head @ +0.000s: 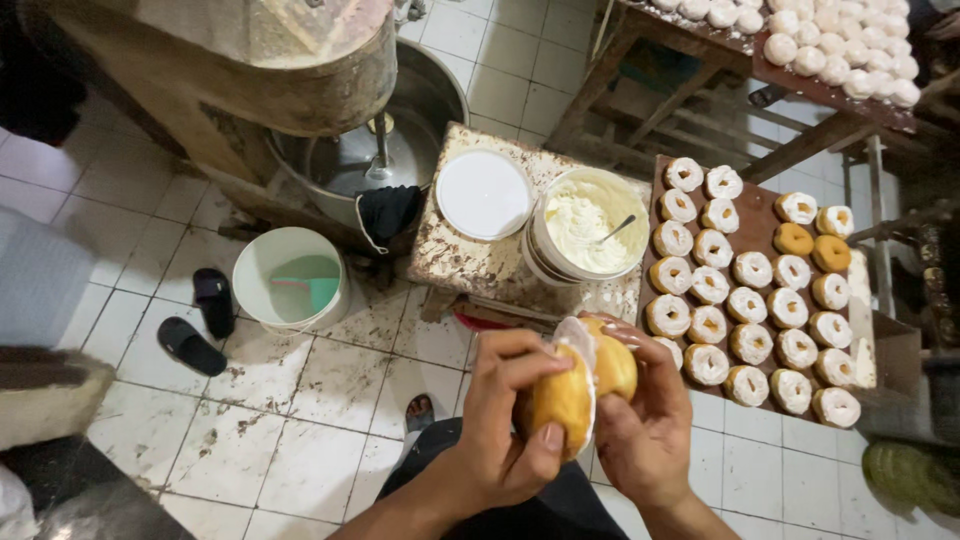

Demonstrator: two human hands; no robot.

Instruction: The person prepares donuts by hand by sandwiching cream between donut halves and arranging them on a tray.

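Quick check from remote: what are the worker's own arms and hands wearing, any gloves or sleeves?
No gloves: left hand and right hand are bare. Both forearms are uncovered to the frame edge, with no sleeves, watch or rings visible. Short fingernails show.

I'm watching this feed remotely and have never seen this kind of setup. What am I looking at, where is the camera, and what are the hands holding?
There is no machine at work here, only a person's two bare hands. The single picture comes from a camera worn on the head, looking down. The left hand and right hand together hold a split bun with white cream in the cut. Below is a tiled floor. A small stained table carries a white lid and a tub of cream with a spoon in it. To the right, a wooden tray holds rows of filled buns. A white bucket and sandals lie at left.
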